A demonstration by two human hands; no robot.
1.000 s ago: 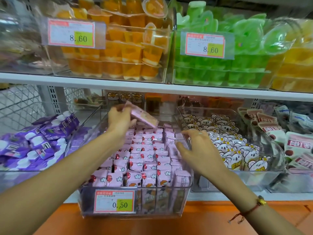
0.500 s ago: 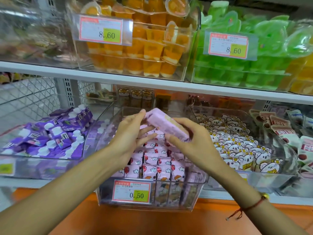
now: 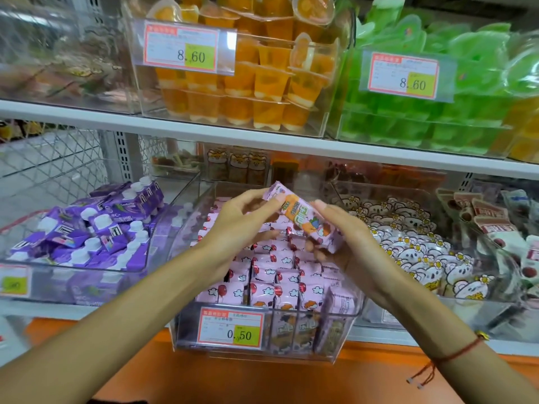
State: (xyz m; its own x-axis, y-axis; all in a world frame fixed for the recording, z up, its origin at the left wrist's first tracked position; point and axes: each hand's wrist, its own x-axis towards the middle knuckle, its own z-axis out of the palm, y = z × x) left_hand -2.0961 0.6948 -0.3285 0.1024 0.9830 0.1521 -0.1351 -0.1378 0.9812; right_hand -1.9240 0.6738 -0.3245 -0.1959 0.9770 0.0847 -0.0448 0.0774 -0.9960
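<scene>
Both of my hands hold one small pink snack pack [image 3: 303, 217] above a clear plastic bin [image 3: 338, 333]. My left hand [image 3: 242, 223] pinches the pack's upper left end between thumb and fingers. My right hand [image 3: 347, 243] grips its lower right end, fingers curled under it. The pack is tilted, and its printed orange and pink face points up at me. Several more pink packs [image 3: 280, 275] stand in rows in the bin below, partly hidden by my hands. A 0.50 price tag [image 3: 232, 328] is fixed to the bin's front.
Purple spouted pouches [image 3: 87, 228] fill the bin at left, white cartoon packs [image 3: 420, 252] the bin at right. The white shelf [image 3: 262, 141] above carries bins of orange jelly cups [image 3: 256, 91] and green jelly cups [image 3: 437, 112]. An orange ledge [image 3: 233, 377] runs below.
My left hand lifted the pink pack out of the bin, my right hand came up and took its other end, and the pack has turned its printed face upward.
</scene>
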